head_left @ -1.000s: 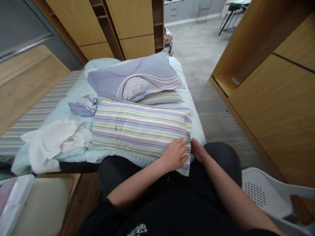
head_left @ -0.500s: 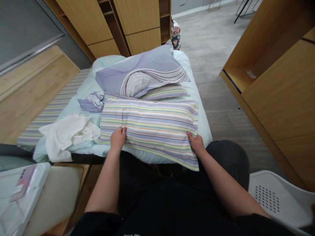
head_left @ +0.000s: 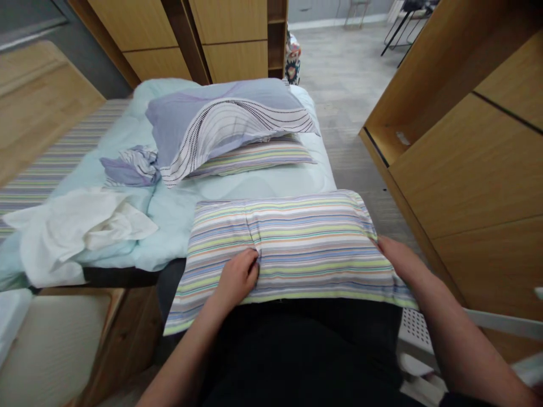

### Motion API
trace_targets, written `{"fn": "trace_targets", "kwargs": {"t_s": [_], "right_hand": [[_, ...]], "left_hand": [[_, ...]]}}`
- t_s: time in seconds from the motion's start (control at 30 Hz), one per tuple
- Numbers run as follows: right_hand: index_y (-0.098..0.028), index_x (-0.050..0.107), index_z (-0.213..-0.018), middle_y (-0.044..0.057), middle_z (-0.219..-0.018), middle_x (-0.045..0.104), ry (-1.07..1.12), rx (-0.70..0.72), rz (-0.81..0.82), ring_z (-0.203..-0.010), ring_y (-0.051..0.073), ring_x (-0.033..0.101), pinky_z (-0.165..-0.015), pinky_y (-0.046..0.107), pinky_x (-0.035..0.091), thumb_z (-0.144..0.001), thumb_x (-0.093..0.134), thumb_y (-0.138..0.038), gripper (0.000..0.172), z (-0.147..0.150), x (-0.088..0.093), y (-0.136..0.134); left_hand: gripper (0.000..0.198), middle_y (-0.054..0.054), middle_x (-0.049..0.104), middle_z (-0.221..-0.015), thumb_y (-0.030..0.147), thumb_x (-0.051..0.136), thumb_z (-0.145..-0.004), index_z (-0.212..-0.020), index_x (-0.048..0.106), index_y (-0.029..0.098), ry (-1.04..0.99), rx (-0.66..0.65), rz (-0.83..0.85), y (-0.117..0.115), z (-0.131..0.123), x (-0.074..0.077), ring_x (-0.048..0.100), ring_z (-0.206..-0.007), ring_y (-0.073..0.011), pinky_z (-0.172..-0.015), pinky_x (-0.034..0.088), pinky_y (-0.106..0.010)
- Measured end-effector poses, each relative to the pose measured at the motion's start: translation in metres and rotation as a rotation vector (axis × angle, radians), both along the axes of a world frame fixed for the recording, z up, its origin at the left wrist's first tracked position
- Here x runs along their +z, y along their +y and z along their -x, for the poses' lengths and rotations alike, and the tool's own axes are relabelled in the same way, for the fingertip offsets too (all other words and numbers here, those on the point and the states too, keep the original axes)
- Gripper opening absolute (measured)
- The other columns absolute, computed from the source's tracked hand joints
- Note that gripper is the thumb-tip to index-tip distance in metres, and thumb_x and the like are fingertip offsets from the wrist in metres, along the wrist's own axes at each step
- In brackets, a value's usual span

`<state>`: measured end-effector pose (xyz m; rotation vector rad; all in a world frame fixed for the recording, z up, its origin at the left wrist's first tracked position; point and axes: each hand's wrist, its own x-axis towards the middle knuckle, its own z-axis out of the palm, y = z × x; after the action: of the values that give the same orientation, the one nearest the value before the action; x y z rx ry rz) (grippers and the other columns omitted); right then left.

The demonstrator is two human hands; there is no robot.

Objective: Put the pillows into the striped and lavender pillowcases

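A striped pillow [head_left: 297,243] lies across my lap, off the near end of the bed [head_left: 271,183]. My left hand [head_left: 237,277] is closed, pinching the pillow's cover near its middle seam. My right hand [head_left: 396,257] grips the pillow's right end, its fingers partly tucked under the fabric. Farther up the bed a lilac-grey patterned pillow [head_left: 220,121] rests on a second striped pillow [head_left: 258,155].
A crumpled white cloth [head_left: 72,226] and a bunched lilac cloth [head_left: 129,167] lie on the left of the bed. Wooden cabinets [head_left: 475,152] stand close on the right, more wardrobes [head_left: 229,34] behind. A white perforated plastic seat [head_left: 413,330] is beside my right arm.
The striped pillow has been pulled off the bed toward me onto my lap. My left hand shifted from its left corner to the middle seam; my right hand stays on the right end.
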<state>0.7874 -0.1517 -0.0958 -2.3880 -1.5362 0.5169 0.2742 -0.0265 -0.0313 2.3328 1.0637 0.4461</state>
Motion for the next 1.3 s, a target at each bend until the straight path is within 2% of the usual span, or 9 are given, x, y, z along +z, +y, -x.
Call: {"fn": "trace_targets", "kwargs": {"t_s": [0.1, 0.2, 0.33, 0.47, 0.67, 0.8, 0.93, 1.07, 1.3], "right_hand": [[-0.026, 0.080, -0.101, 0.017, -0.101, 0.080, -0.018, 0.000, 0.028, -0.085, 0.034, 0.074, -0.070, 0.045, 0.053, -0.087, 0.062, -0.073, 0.052, 0.014, 0.040, -0.005], [-0.028, 0.077, -0.117, 0.015, -0.108, 0.078, -0.108, -0.028, -0.292, -0.094, 0.034, 0.073, -0.080, 0.049, 0.054, -0.096, 0.055, -0.063, 0.046, 0.062, 0.096, 0.006], [-0.029, 0.076, -0.122, 0.011, -0.124, 0.075, 0.072, 0.648, -0.381, -0.118, 0.031, 0.068, -0.105, 0.051, 0.051, -0.103, 0.056, -0.046, 0.032, 0.181, 0.141, 0.045], [-0.026, 0.074, -0.124, 0.008, -0.141, 0.070, 0.140, 1.000, -0.486, -0.138, 0.029, 0.057, -0.118, 0.050, 0.041, -0.105, 0.059, -0.029, 0.025, 0.274, 0.117, 0.095], [-0.020, 0.070, -0.098, 0.008, -0.102, 0.074, 0.136, 0.889, -0.564, -0.101, 0.023, 0.064, -0.094, 0.039, 0.043, -0.104, 0.054, -0.020, 0.017, 0.286, 0.046, 0.134], [-0.020, 0.068, -0.081, 0.006, -0.080, 0.067, -0.010, 0.902, -0.484, -0.089, 0.023, 0.058, -0.085, 0.039, 0.037, -0.103, 0.061, -0.034, 0.027, 0.273, 0.056, 0.124], [-0.019, 0.069, -0.069, 0.008, -0.070, 0.066, -0.167, 0.871, -0.280, -0.082, 0.024, 0.057, -0.082, 0.039, 0.036, -0.099, 0.066, -0.035, 0.034, 0.280, 0.090, 0.112], [-0.018, 0.072, -0.078, 0.008, -0.073, 0.071, -0.226, 1.153, -0.252, -0.084, 0.025, 0.060, -0.099, 0.045, 0.036, -0.098, 0.064, -0.020, 0.022, 0.312, 0.108, 0.107], [-0.017, 0.074, -0.093, 0.011, -0.106, 0.076, -0.061, 1.509, -0.385, -0.102, 0.026, 0.065, -0.096, 0.041, 0.045, -0.102, 0.061, -0.024, 0.017, 0.338, 0.066, 0.119]], "left_hand": [[0.033, -0.008, 0.073, -0.121, 0.009, 0.043, -0.096, -0.108, 0.070, 0.024, -0.099, -0.203, -0.003, 0.009, 0.005, 0.006, 0.065, -0.119, -0.0230, -0.106, 0.053, -0.039], [0.029, -0.007, 0.072, -0.124, 0.010, 0.046, -0.098, -0.096, 0.071, 0.024, 0.011, -0.344, -0.157, 0.022, 0.005, 0.024, 0.057, -0.133, -0.0261, -0.115, 0.046, -0.044], [0.014, -0.008, 0.071, -0.128, 0.028, 0.058, -0.104, -0.109, 0.071, 0.024, 0.265, -0.357, -0.371, 0.027, -0.012, 0.023, 0.058, -0.127, -0.0317, -0.105, 0.048, -0.050], [0.024, -0.011, 0.071, -0.124, 0.033, 0.064, -0.100, -0.120, 0.071, 0.022, 0.359, -0.274, -0.372, 0.016, -0.018, 0.004, 0.064, -0.108, -0.0309, -0.088, 0.050, -0.047], [0.032, -0.009, 0.069, -0.091, 0.045, 0.059, -0.103, -0.087, 0.073, 0.021, 0.466, -0.037, -0.266, 0.008, 0.008, 0.011, 0.065, -0.081, -0.0262, -0.070, 0.043, -0.040], [0.041, -0.007, 0.066, -0.080, 0.039, 0.050, -0.107, -0.076, 0.070, 0.021, 0.430, -0.032, -0.386, 0.009, 0.016, 0.027, 0.063, -0.080, -0.0253, -0.067, 0.037, -0.041], [0.032, -0.006, 0.064, -0.076, 0.030, 0.060, -0.100, -0.070, 0.066, 0.021, 0.325, 0.037, -0.491, 0.001, 0.008, 0.021, 0.059, -0.078, -0.0239, -0.067, 0.035, -0.041], [0.032, -0.005, 0.056, -0.068, 0.023, 0.064, -0.095, -0.064, 0.058, 0.021, 0.039, -0.046, -0.577, -0.012, 0.011, 0.007, 0.049, -0.070, -0.0208, -0.063, 0.030, -0.040], [0.028, -0.001, 0.054, -0.064, 0.015, 0.070, -0.090, -0.066, 0.056, 0.020, -0.164, -0.255, -0.649, -0.031, 0.022, 0.029, 0.042, -0.065, -0.0172, -0.060, 0.025, -0.040]]}}
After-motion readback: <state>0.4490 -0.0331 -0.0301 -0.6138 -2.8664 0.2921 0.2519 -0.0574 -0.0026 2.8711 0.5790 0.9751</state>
